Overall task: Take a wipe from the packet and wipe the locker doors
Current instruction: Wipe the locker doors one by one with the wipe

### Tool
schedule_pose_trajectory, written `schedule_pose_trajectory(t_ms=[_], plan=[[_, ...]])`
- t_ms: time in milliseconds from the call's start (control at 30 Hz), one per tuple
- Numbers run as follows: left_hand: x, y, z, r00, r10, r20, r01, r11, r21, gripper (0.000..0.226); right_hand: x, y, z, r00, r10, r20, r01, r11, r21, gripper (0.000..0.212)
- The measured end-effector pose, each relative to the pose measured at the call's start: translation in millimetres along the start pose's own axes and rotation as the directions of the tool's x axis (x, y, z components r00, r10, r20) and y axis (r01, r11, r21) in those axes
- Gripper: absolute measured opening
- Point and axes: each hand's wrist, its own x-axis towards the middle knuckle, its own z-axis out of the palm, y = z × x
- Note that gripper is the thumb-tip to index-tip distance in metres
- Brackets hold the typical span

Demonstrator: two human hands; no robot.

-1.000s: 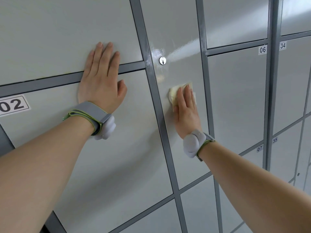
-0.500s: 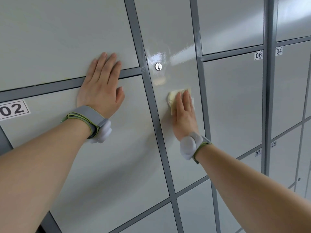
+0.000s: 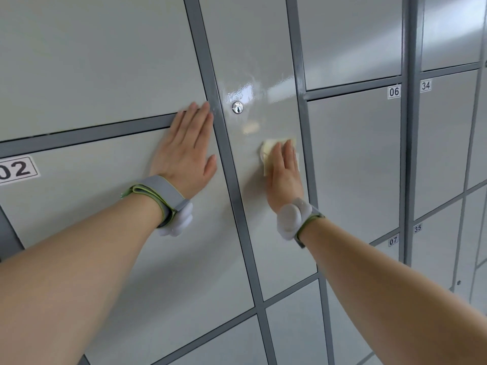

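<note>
My right hand (image 3: 283,177) is flat, fingers straight, pressing the wipe (image 3: 268,151) on the locker door (image 3: 253,233) just below the lock (image 3: 237,107). My left hand (image 3: 184,154) is flat on the next door (image 3: 105,233), bracing me. I'd go for even pressure and overlapping strokes

The light is bright, cool and even, with no hard source in view. The glossy narrow locker door (image 3: 263,233) catches a smeared white glare around the keyhole lock (image 3: 237,107), just toward 12 o'clock from centre, streaking off toward 1 o'clock. A paler sheen sits on the corner door (image 3: 453,27) at 2 o'clock.

Shadows are faint and soft-edged. One dim patch lies at the 9 o'clock side of the right hand (image 3: 284,177), and another lies beneath the wrist of the left hand (image 3: 184,156).

Focus is crisp mid-frame, and the "06" label (image 3: 394,91) reads cleanly. Wide-angle distortion splays the grey frame bars (image 3: 411,154) and bows them at 3 o'clock. The forearms (image 3: 79,272) loom oversized and slightly soft at 5 and 7 o'clock.
</note>
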Motion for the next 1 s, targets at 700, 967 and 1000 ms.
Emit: schedule_pose_trajectory(t_ms=[700,967,1000], plan=[[5,29,31,0.993,-0.111,-0.039,0.114,0.989,0.091,0.067,4,28,-3,0.996,-0.041,-0.079,0.042,0.999,0.000,0.065],[4,29,33,0.991,-0.117,-0.065,0.123,0.988,0.099,0.067,-32,51,15,0.995,0.002,-0.104,-0.002,1.000,-0.006,0.058],[4,29,32,0.991,-0.116,-0.065,0.122,0.987,0.101,0.067,-20,44,9,0.995,-0.001,-0.104,0.001,1.000,0.000,0.057]])
